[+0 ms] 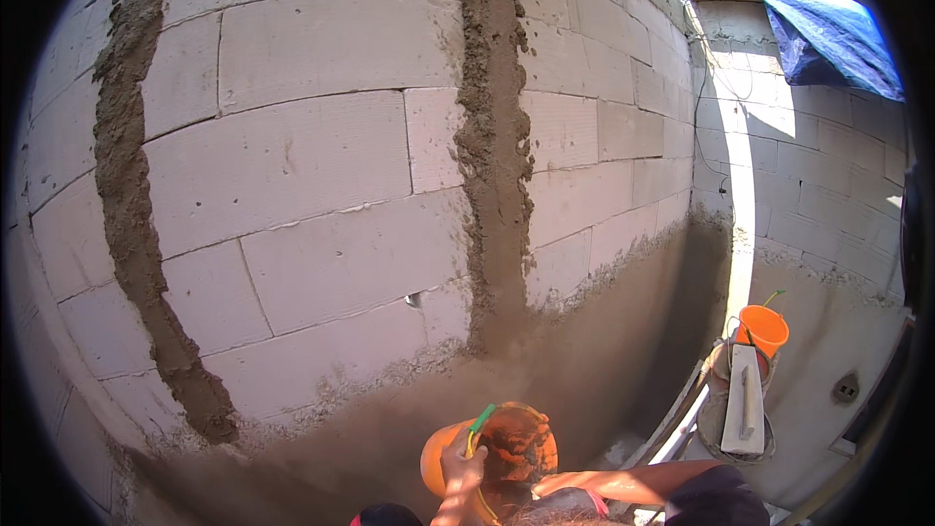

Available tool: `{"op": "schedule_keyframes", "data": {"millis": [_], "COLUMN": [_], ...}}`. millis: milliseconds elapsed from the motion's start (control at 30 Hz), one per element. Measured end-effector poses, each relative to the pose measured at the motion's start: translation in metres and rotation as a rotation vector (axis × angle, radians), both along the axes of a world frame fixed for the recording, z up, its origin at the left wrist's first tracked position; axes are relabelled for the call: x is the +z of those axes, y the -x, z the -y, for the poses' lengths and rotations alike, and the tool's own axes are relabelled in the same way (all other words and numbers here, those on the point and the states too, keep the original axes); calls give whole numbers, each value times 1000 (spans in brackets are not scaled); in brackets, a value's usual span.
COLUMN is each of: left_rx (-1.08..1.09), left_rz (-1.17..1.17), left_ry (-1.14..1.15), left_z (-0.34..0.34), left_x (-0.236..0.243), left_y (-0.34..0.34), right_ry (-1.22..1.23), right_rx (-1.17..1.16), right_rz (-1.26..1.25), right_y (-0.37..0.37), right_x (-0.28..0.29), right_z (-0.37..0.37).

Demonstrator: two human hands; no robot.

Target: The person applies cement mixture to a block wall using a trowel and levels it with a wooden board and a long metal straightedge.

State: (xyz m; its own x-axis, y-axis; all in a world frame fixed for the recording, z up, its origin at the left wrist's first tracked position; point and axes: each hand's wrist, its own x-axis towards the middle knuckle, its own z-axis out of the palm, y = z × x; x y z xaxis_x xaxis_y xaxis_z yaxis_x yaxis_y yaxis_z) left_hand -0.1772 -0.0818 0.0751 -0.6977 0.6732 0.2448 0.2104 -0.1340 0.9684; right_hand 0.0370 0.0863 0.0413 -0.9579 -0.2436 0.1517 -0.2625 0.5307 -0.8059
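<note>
Low in front of me an orange bucket (435,458) is tilted, its mouth turned partly toward me and its inside smeared with grey-brown mortar. My left hand (463,465) is closed on its rim, beside the yellow handle with a green grip (482,417). From the lower right my right forearm reaches across to the bucket's mouth. Only the wrist end of my right hand (545,485) shows there; its fingers are hidden, so what they hold cannot be made out. Behind the bucket, the lower wall (594,360) is coated in brown mortar.
Two rough mortar strips (497,136) run up the pale block wall (312,49). At right, a long flat float with a handle (745,399) leans across containers, near another orange bucket (763,328). A socket box (845,388) sits in the side wall; a blue tarp (828,44) hangs above.
</note>
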Motion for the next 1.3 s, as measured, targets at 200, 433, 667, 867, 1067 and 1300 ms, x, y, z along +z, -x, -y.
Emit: {"op": "schedule_keyframes", "data": {"millis": [200,433,667,867,1067,1300], "left_rx": [-18,-90,-18,170,138,85], "left_rz": [47,32,196,530,489,398], "left_ry": [-43,-19,-180,-273,-157,-92], "left_z": [-6,-30,-23,-1,5,-1], "left_x": [8,-2,30,10,4,8], "left_y": [-21,-12,-11,1,-9,-19], "right_ry": [-741,341,828,1165,1340,668], "right_rx": [-493,-22,-358,-209,-429,-153], "right_rz": [569,750,699,547,616,609], "right_y": [14,5,-11,-26,-30,-3], "right_x": [33,-38,5,-35,-8,12], "right_z": [-8,1,17,0,23,29]}}
